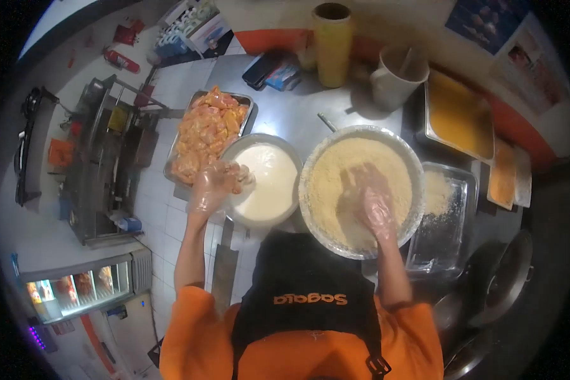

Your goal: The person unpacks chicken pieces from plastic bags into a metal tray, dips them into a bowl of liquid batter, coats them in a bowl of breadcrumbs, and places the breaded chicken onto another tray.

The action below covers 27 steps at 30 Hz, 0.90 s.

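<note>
My left hand (213, 185), in a clear plastic glove, grips a piece of raw chicken (242, 178) at the left rim of a metal bowl. White batter (267, 183) fills much of that bowl (291, 147). Beside it, a metal tray (249, 104) is heaped with raw chicken pieces (210, 130). My right hand (375, 206), gloved too, lies with its fingers apart on pale breading crumbs (335, 168) in a large round bowl (418, 180). Crumbs cling to its fingers, and nothing shows in its grasp.
On the right stand a clear tray (440, 244) with loose crumbs and a deep pan (459, 120) of yellow-orange contents. A yellow container (332, 47), a white pitcher (396, 79) and a phone (264, 71) are along the back. A metal pan (510, 278) is at lower right.
</note>
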Tool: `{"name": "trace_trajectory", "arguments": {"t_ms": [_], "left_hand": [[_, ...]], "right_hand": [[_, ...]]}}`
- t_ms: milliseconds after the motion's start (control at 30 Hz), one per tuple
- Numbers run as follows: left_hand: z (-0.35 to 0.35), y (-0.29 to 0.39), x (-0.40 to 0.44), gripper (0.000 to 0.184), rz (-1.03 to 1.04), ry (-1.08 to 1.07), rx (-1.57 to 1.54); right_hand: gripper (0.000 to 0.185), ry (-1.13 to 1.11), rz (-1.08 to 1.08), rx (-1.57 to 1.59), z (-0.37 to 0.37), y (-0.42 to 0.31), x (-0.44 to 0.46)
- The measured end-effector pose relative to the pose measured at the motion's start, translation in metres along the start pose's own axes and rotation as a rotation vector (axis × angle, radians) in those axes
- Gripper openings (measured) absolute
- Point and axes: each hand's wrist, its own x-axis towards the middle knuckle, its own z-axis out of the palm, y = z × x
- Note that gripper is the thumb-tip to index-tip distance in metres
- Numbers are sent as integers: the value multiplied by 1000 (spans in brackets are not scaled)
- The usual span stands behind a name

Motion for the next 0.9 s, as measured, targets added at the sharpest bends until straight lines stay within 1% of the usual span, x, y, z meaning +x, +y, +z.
{"name": "trace_trajectory", "arguments": {"t_ms": [67,133,200,267,300,333,400,433,467,500,533,600,633,700,733,767,800,833,867,900], "left_hand": [[4,0,2,19,14,-23,29],[16,4,6,19,38,-57,41],[34,23,5,28,-65,-100,-125],[51,50,2,29,-28,-144,-137],[61,58,1,30,5,-166,-140],[75,61,2,30,10,-174,-148],[102,68,1,26,94,-213,-456],[120,61,5,26,95,-214,-463],[142,42,12,22,186,-197,-190],[154,20,15,20,233,-193,-50],[166,-1,19,19,280,-184,90],[179,-33,17,19,329,-177,238],[181,-25,19,19,341,-191,237],[182,-3,11,23,428,-134,351],[182,6,7,23,424,-141,349],[183,16,6,24,361,-135,368],[180,20,6,25,299,-127,390],[180,8,6,25,302,-122,394],[185,-15,7,24,361,-111,291],[189,-31,8,25,417,-103,185]], "right_hand": [[45,97,-51,-89,1,-12,11],[47,139,-25,-185,6,-25,20],[49,147,56,-253,4,-35,16],[58,-182,214,-138,12,-32,13],[58,-181,225,-148,16,-25,10],[62,-284,243,-66,20,-16,9],[66,-392,264,13,3,-8,4],[59,-273,177,108,-26,-10,0],[53,-157,88,204,-44,-7,-6],[53,-160,89,204,-37,6,-18],[49,-179,188,-41,-21,23,-32],[47,-412,581,-93,-52,0,-6],[47,-403,598,-93,-42,1,-6],[44,-167,494,198,-2,16,-18],[43,-52,431,340,8,18,-23],[43,-58,433,340,2,11,-22],[40,8,401,387,-6,1,-21],[38,84,365,433,-11,-5,-15],[38,92,355,432,0,0,-13],[34,-17,388,411,20,9,-16]]}}
